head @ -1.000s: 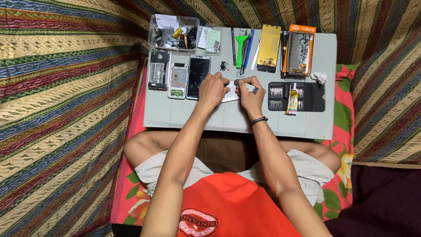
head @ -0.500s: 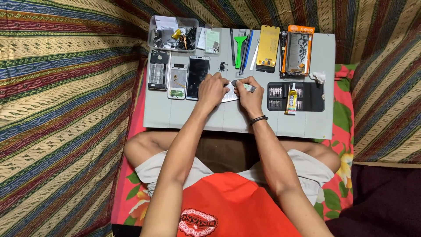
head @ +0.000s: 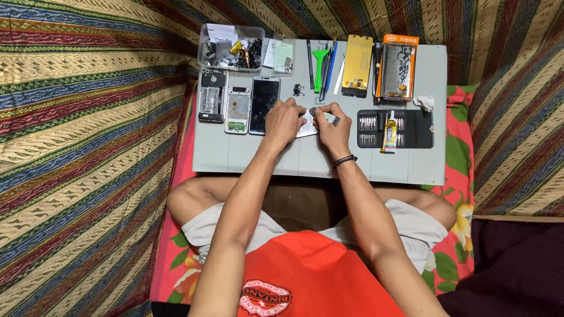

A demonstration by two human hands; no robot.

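Both my hands meet over the middle of a grey work mat (head: 282, 161) on my lap. My left hand (head: 283, 120) presses on and grips a small silvery phone part (head: 307, 127). My right hand (head: 332, 126) pinches a thin silver tool (head: 329, 117) whose tip rests at the part's top edge. Just left of my left hand lie a black phone screen (head: 264, 104), a phone mid-frame (head: 238, 110) and an open phone back (head: 212, 95).
Along the mat's far edge stand a clear parts box (head: 230, 48), a green pry tool (head: 319, 66), a yellow case (head: 357, 61) and an orange package (head: 398, 66). A black bit-set pouch (head: 411, 129) with a glue tube (head: 389, 132) lies right. Striped cloth surrounds the mat.
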